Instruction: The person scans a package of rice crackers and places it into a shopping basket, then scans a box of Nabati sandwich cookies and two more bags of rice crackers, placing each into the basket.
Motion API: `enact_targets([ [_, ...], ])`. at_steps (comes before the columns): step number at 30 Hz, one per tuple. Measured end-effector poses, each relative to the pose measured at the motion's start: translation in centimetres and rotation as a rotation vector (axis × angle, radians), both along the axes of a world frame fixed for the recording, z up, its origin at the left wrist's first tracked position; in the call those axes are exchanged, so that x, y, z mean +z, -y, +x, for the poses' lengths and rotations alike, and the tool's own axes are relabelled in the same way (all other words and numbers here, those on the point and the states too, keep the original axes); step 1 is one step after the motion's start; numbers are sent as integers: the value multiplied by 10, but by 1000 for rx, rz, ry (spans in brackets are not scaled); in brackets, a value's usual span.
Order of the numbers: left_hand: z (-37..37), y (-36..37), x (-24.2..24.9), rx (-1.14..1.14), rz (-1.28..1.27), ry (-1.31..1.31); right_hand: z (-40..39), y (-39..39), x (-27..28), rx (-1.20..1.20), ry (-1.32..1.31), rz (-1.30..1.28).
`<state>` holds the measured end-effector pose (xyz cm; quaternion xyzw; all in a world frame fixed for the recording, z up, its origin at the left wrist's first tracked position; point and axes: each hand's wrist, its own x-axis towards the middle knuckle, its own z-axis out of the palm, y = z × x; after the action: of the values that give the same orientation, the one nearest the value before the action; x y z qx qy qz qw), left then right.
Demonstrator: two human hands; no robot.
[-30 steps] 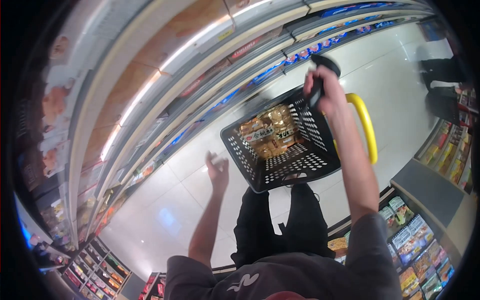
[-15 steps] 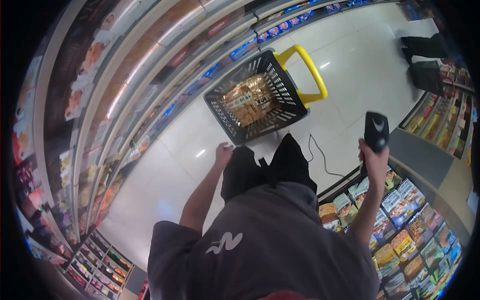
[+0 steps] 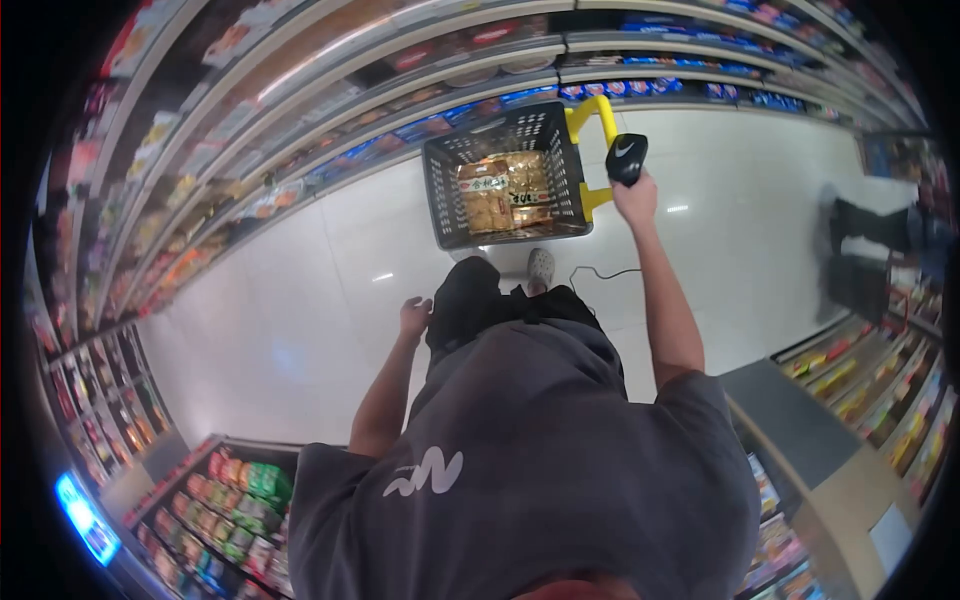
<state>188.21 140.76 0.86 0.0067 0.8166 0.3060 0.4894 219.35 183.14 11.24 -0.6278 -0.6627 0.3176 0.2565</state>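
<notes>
My right hand (image 3: 635,200) is wrapped around a black handheld barcode scanner (image 3: 627,158), held up beside the yellow handle of a shopping basket. A thin cord (image 3: 598,272) is visible below my forearm; its far end is hidden. The dark slatted basket (image 3: 437,190) stands on the floor in front of my feet. Inside lie several clear-wrapped packs of brown baked-looking food (image 3: 490,208) with printed labels. At my left thigh hangs my left hand (image 3: 415,316), loosely bent and holding nothing.
Long stocked shelves (image 3: 480,70) run along the far and left sides. Behind me at lower left is a display of packaged goods (image 3: 230,500). A grey-topped counter (image 3: 790,420) stands at right. Farther right, another person (image 3: 870,228) in dark trousers is beside a dark basket (image 3: 858,285).
My body and view have turned right toward the shelves. The right hand has swung left with the scanner, from out over the floor to the basket handle. My left hand stays by my thigh.
</notes>
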Motion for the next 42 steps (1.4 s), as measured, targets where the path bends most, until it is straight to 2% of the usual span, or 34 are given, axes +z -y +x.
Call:
enact_targets([
  [1,8,12,2,12,37,-43,0,-8,1,33,121,6],
  [4,18,46,-6,48,79,-125,-4,-56,3,189,142,-18],
  [6,22,68,-8,127,24,-106,-11,-80,-7,250,122,-10],
  [8,23,83,-5,165,-23,-110,-25,-100,-17,399,22,-138],
  [9,23,89,1,203,-36,-118,-36,-99,-13,434,50,-117],
  [10,22,95,7,244,-48,-130,-42,-96,-7,400,185,-65],
  [11,23,100,13,276,-27,-149,-42,-108,-22,471,247,-26],
  [12,23,105,17,322,-21,-165,-47,-112,-14,486,348,-143],
  [14,28,114,24,388,9,-195,-48,-124,-32,565,310,-130],
  [15,28,123,20,400,10,-217,-58,-110,-11,568,342,-104],
  [17,29,145,8,415,-5,-230,-74,-102,-4,610,368,-66],
  [21,34,170,1,437,-70,-208,-100,-111,-41,608,350,-37],
  [26,30,184,-8,550,-115,-156,-147,-84,-29,641,328,-96],
  [31,-1,201,-11,621,-69,-142,-233,-63,-39,685,314,-94],
  [34,-6,223,-20,633,-65,-176,-276,-57,-64,664,288,-84],
  [35,-5,236,-15,641,-66,-174,-288,-44,-54,638,365,-150],
  [38,-11,255,-16,722,-90,-150,-329,-16,-49,725,279,-94],
  [39,-14,262,-16,748,-88,-145,-346,-8,-56,723,397,-54],
  [42,-23,277,-12,819,-76,-116,-381,31,-49,750,337,-47],
])
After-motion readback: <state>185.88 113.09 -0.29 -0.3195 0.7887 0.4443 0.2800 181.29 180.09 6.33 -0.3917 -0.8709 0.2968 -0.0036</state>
